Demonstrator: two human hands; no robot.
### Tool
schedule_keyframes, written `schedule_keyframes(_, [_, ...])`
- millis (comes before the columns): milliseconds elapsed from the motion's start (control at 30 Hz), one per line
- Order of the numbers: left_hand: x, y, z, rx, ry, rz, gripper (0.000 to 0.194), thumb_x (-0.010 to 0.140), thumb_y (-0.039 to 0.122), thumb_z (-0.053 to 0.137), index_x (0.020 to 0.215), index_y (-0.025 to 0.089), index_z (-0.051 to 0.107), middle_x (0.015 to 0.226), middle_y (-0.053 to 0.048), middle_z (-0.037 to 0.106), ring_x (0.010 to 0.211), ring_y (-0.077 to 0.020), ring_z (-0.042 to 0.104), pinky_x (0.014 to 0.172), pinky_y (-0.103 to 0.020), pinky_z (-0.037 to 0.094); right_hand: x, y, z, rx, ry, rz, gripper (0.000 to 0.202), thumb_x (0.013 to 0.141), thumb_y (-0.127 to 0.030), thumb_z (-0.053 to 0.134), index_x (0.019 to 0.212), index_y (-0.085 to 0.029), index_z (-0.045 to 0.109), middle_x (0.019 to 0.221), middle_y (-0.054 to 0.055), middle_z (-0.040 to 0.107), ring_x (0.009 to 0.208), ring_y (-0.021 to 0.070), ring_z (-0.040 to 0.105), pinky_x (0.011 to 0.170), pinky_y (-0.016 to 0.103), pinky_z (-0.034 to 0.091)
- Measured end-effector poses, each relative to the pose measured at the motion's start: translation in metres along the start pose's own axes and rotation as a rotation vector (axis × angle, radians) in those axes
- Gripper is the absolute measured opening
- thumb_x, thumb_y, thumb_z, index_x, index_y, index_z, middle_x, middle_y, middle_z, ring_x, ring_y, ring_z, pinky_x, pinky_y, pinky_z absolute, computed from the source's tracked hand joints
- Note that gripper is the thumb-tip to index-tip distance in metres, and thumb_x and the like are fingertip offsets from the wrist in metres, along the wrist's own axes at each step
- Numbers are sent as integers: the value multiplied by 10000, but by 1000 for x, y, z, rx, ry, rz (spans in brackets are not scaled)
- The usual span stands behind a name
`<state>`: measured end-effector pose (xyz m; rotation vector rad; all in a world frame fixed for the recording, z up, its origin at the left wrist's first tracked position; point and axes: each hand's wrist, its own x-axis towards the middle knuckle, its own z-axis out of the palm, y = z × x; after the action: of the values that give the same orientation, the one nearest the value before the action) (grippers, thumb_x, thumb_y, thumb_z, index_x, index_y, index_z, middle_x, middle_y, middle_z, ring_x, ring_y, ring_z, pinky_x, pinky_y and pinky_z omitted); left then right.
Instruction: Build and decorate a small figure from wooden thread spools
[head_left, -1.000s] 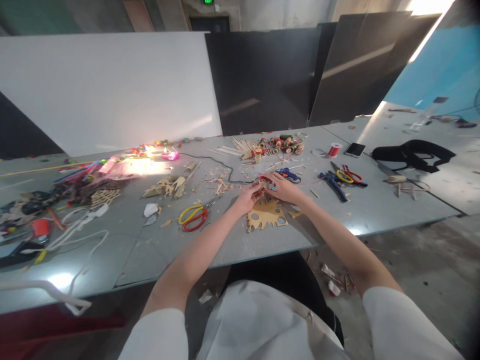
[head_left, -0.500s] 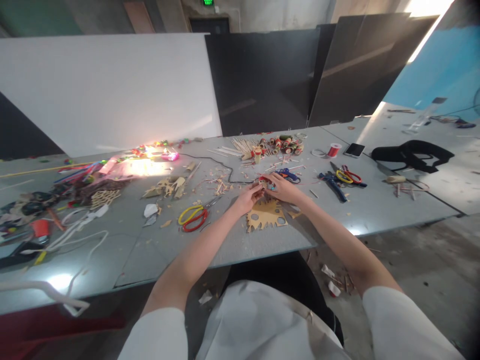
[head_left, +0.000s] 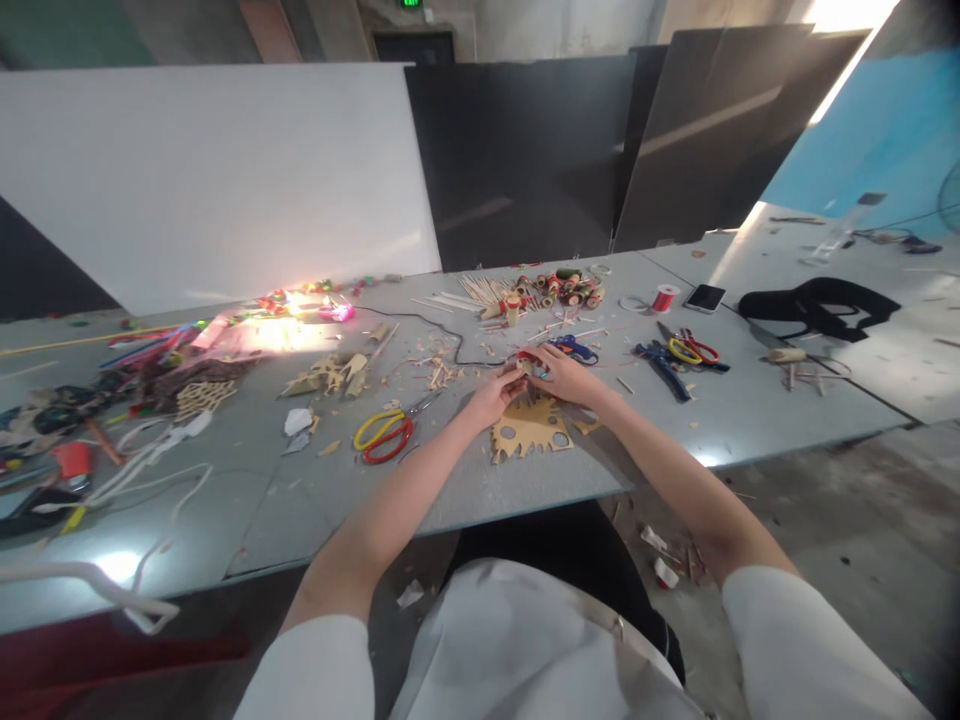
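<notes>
Near the middle of the grey table (head_left: 450, 490), my left hand (head_left: 497, 392) and my right hand (head_left: 559, 375) meet with bent fingers around a small piece. Some red shows between the fingertips, but the piece is too small and covered to name. Just below them lies a tan sheet (head_left: 529, 432) with round holes and jagged edges. A blue glue gun (head_left: 574, 348) rests right behind my right hand. Scissors with yellow and red handles (head_left: 386, 432) lie to the left of my left hand.
Behind the hands are thin sticks (head_left: 480, 290) and small red and green rolls (head_left: 574, 288). Dark blue pliers (head_left: 667, 372), a red spool (head_left: 664, 298), a phone (head_left: 705, 298) and a black cap (head_left: 821, 305) lie right. Glowing lights (head_left: 300, 305) and white cables (head_left: 161, 450) are left.
The whole view has shifted slightly. Both hands stay together at the same place over the tan sheet, with hardly any finger movement.
</notes>
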<state>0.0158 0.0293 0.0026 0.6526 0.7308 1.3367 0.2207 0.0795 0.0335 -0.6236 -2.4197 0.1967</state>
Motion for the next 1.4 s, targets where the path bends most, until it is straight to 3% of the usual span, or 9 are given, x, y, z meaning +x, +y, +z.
schedule_keyframes(600, [-1,4,5,46,45,-30,217,779,69,868,965,145,785,877,-49,787,734,-118,718,801,-252,597,1,-6,-5,8,6,8,607,1064,-457,577,1628,-270,454,1366,160,648,1266,338,658,1087,507,579])
schedule_keyframes(1400, [-6,5,5,12,11,-17,221,777,75,834,977,152,783,867,-39,778,743,-133,721,796,-272,588,1,-5,-5,-1,-3,2,596,1072,-454,572,1622,-262,451,1411,166,635,1323,343,644,1120,506,559])
